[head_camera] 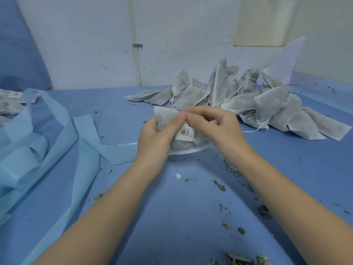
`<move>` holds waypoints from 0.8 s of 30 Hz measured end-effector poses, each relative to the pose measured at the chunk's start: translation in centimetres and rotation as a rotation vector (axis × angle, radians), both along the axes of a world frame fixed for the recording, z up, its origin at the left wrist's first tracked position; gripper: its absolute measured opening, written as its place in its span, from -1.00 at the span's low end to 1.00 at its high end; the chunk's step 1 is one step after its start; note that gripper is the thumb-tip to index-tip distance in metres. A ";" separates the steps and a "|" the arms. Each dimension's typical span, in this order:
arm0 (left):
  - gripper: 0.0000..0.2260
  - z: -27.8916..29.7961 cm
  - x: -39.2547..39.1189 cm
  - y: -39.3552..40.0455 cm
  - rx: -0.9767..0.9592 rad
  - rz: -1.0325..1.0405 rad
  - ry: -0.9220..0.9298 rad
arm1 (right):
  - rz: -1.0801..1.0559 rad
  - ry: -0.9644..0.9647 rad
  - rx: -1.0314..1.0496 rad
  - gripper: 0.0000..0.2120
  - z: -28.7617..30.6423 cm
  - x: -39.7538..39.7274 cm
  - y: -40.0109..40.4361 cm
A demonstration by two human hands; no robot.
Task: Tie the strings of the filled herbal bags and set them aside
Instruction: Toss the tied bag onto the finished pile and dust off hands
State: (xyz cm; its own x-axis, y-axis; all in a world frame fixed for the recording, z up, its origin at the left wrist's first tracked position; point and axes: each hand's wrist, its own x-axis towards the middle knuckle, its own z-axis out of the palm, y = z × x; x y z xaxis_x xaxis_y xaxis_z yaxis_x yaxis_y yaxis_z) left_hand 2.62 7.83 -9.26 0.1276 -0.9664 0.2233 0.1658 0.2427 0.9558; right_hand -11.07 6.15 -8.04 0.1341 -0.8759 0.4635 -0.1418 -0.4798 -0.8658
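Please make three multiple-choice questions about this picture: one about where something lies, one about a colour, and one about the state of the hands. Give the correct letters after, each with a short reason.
1. Where does the big pile of bags lie?
A. behind and to the right of the hands
B. at the near table edge
C. on the floor

2. What colour are the loose fabric strips on the left?
A. red
B. light blue
C. black

3. What are the two hands doing?
A. resting flat on the table
B. both holding one bag
C. each holding a different bag

Answers:
1 A: the pile of bags sits beyond the hands, toward the wall and the right side.
2 B: the fabric strips are light blue on the darker blue table.
3 B: the left hand and right hand both grip the labelled bag, fingers meeting at its top.
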 end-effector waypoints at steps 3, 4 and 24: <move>-0.91 0.2 0.0 -0.3 0.023 0.120 0.038 | 0.066 0.069 0.024 -0.63 -0.1 0.0 0.2; -0.93 0.2 0.0 -0.4 0.031 0.162 0.053 | 0.030 0.049 0.033 -0.55 -0.3 0.2 0.1; -0.88 0.8 -0.1 -0.5 0.175 0.367 0.108 | 0.350 0.058 0.243 -0.37 3.5 9.7 -3.7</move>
State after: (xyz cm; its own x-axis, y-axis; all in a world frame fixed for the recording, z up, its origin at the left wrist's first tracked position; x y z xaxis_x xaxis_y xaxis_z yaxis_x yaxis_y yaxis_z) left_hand 2.55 7.37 -8.48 0.4842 -0.8746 0.0259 0.2004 0.1397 0.9697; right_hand -1.33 2.45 -4.49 0.4622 -0.8558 0.2321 -0.0582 -0.2905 -0.9551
